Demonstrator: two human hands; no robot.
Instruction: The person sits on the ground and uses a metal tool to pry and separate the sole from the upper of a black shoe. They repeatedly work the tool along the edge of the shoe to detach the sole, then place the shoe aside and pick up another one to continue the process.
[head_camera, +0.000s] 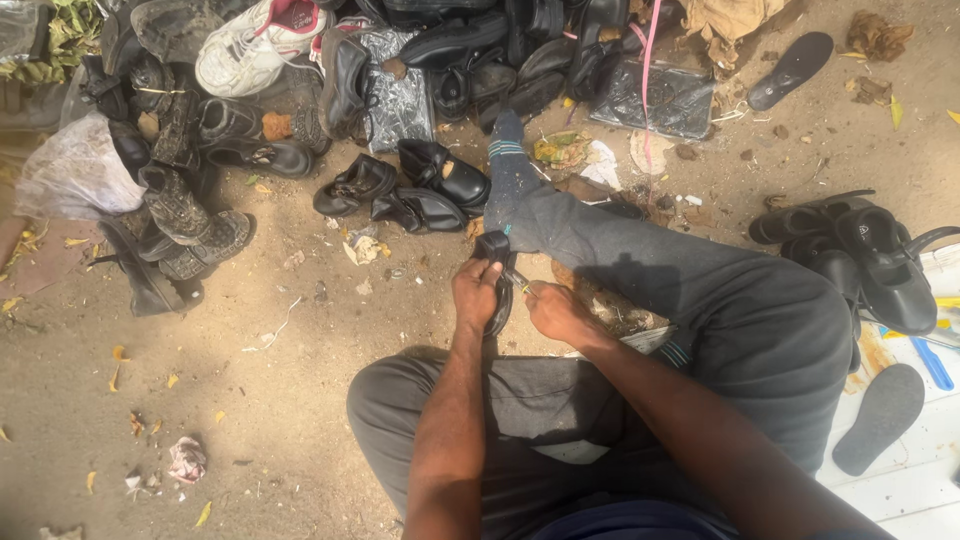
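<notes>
Seated on the dirt ground (300, 400), legs crossed. Left hand (476, 295) wraps shut around a black shoe (497, 285), held upright just above the lap. Right hand (553, 312) pinches a small tool at the shoe's edge; the tool is too small to identify. Judgement: steady the shoe firmly, work close to the seam. Shoe pile (400, 60) lies ahead; loose soles (880, 415) to the right.

Person is wearing dark grey trousers (760, 320) with a faint sheen, creasing just below the fingers. Dark grey sock (508, 165) showing teal stripes near its top, beyond the fingertips. Both forearms (450, 430) are showing bare, no sleeves, no rings or watch.
</notes>
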